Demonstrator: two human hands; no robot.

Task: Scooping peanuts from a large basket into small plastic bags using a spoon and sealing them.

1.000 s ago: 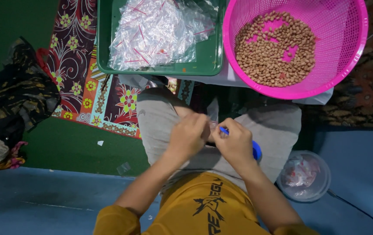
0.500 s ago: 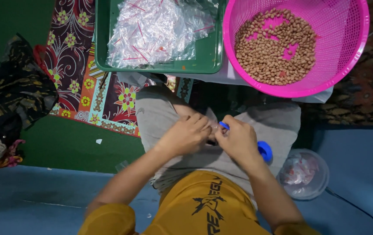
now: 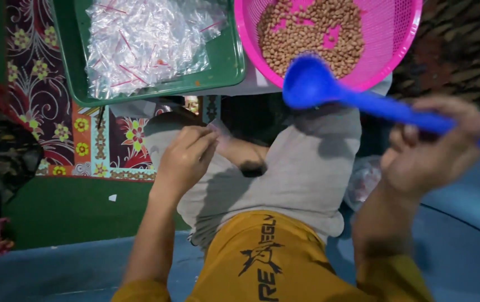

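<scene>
My left hand rests over my knee, fingers curled in around a small clear plastic bag pinched at their tips; the bag is thin and I can only make out its upper edge. My right hand is raised off to the side, wrapped shut around the handle of a blue ladle. The ladle's long axis runs from my right fist leftward and slightly away from me, so its bowl sits between my two hands and just short of the pink basket. I cannot tell whether the bowl carries anything, since I see it from the back.

Beyond the bowl, the basket holds a heap of peanuts, and the bowl hangs at its near rim, so my right hand is the nearer one to the nuts. Left of the basket and well apart from the ladle, a green tray carries a pile of clear plastic bags, straight ahead of my left hand.
</scene>
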